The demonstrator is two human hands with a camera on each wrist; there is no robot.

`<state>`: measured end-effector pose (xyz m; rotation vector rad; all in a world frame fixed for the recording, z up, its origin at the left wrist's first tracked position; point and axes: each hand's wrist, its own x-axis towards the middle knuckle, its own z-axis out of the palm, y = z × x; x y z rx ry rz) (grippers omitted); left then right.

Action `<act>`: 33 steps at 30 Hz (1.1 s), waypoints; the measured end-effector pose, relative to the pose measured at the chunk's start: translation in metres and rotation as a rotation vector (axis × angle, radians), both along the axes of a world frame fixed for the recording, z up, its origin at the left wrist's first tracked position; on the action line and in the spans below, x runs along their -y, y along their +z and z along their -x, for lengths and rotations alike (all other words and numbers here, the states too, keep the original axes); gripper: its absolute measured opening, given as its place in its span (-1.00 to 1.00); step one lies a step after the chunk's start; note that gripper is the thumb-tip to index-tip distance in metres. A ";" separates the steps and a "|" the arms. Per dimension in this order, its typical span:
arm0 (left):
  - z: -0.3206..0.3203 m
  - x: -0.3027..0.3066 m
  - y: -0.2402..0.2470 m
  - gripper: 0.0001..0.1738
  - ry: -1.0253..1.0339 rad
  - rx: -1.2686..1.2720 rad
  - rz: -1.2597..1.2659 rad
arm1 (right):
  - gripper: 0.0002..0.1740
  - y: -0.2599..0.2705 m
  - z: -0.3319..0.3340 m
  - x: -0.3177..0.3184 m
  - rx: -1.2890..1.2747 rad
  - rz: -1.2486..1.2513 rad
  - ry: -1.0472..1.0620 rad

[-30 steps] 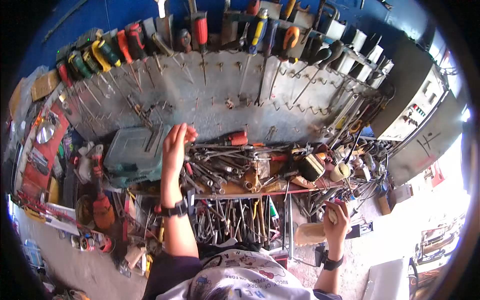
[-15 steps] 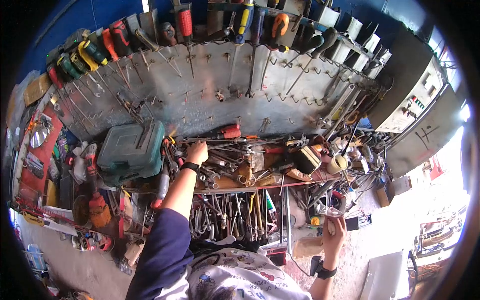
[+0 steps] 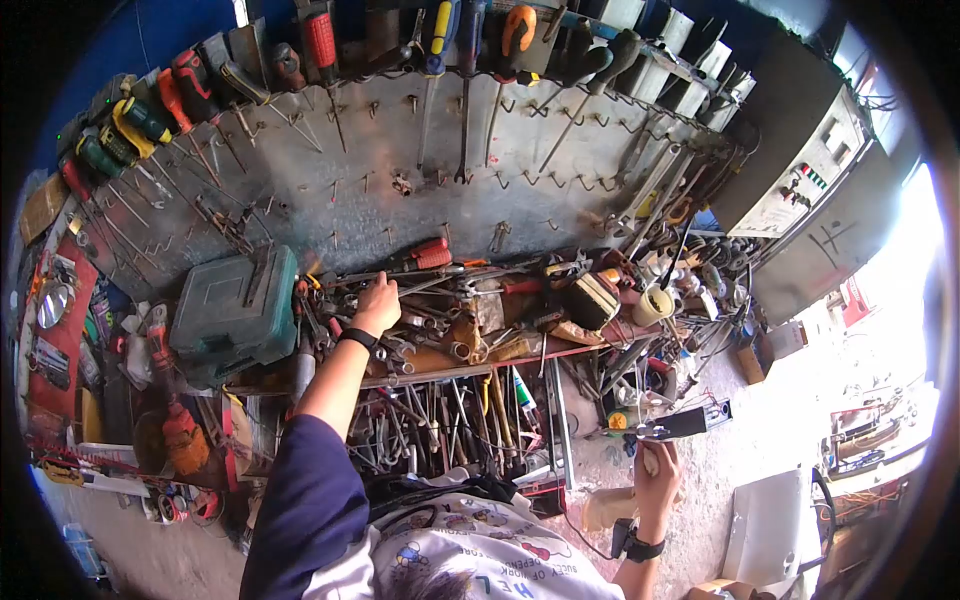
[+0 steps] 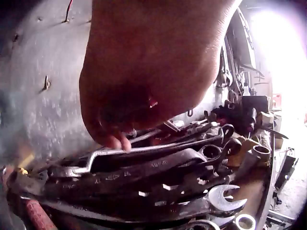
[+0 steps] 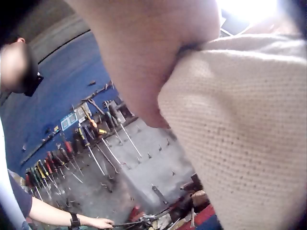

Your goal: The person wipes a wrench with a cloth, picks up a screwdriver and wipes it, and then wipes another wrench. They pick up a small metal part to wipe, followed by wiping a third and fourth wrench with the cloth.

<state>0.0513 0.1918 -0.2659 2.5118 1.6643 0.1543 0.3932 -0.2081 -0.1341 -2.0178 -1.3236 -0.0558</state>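
Note:
My left hand (image 3: 378, 305) is over the pile of wrenches on the bench. In the left wrist view its fingertips (image 4: 120, 143) pinch a silver offset ring wrench (image 4: 163, 147) with a bent neck. Beneath it lie more dark wrenches, one with a bright open end (image 4: 225, 200). My right hand (image 3: 657, 482), low at the right, grips a cream knitted cloth (image 5: 235, 120). That cloth hangs down and fills much of the right wrist view; the right fingertips are largely hidden there.
A green tool case (image 3: 235, 310) sits left of the wrenches. Behind the bench, screwdrivers (image 3: 320, 48) line the top of a metal hook board (image 3: 360, 215). A white cup (image 3: 652, 305) stands at the bench's right end, and more tools fill the shelf (image 3: 440, 430) underneath.
My left hand has come down from its raised position onto the wrench pile and now pinches a wrench. The right hand stays low at the right with the cloth. The head view has shifted.

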 end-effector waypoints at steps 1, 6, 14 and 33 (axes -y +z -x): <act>-0.002 0.004 0.008 -0.66 0.040 0.077 -0.002 | -0.87 -0.002 -0.003 -0.002 0.018 -0.011 0.016; -0.012 0.019 0.048 -0.70 -0.019 0.020 0.050 | -0.89 0.004 0.001 -0.020 0.019 -0.001 0.066; 0.010 0.035 0.077 -0.71 -0.038 0.096 -0.029 | -0.87 0.002 0.003 -0.044 0.043 -0.054 0.169; -0.003 0.192 0.237 -0.63 -0.356 0.367 -0.571 | -0.75 0.099 0.148 -0.209 0.309 -0.513 0.713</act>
